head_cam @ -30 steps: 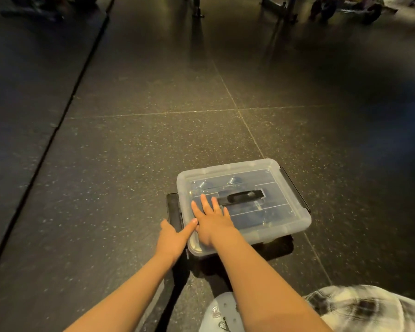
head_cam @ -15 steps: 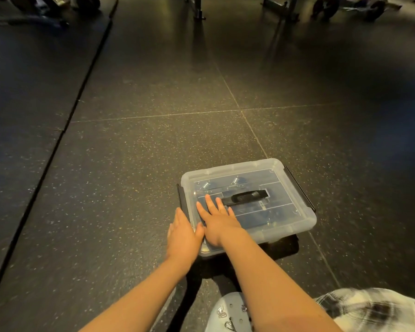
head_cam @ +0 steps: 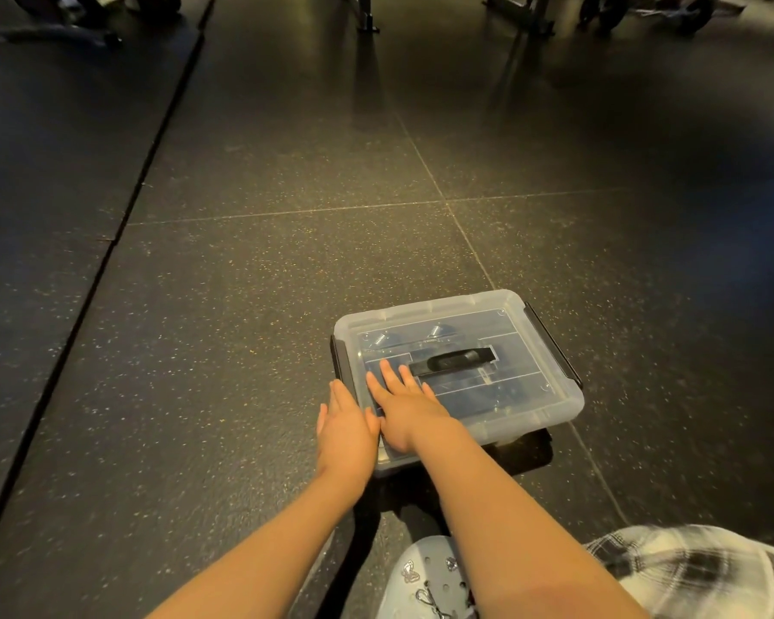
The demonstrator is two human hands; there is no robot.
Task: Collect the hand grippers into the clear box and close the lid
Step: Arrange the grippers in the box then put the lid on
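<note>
Lid (head_cam: 523,386) seated on clear box (head_cam: 510,433). Right hand (head_cam: 405,411) laid flat on lid, fingers straight, spread. Left hand (head_cam: 345,431) set against box's left side, fingers straight.

Both arms reach forward from the bottom of the view, bare up to the elbow, and they come nearer to each other toward the hands. The right hand (head_cam: 405,408) lies flat with the palm down, its fingers (head_cam: 387,373) straight and a little spread, pressing on the lid (head_cam: 523,382). The left hand (head_cam: 347,433) is just beside it on its left, back upward, with the fingers straight, held together and pointing forward. The two hands touch at their inner edges. Both wrists are almost straight, in line with the forearms. Neither hand curls around anything.
</note>
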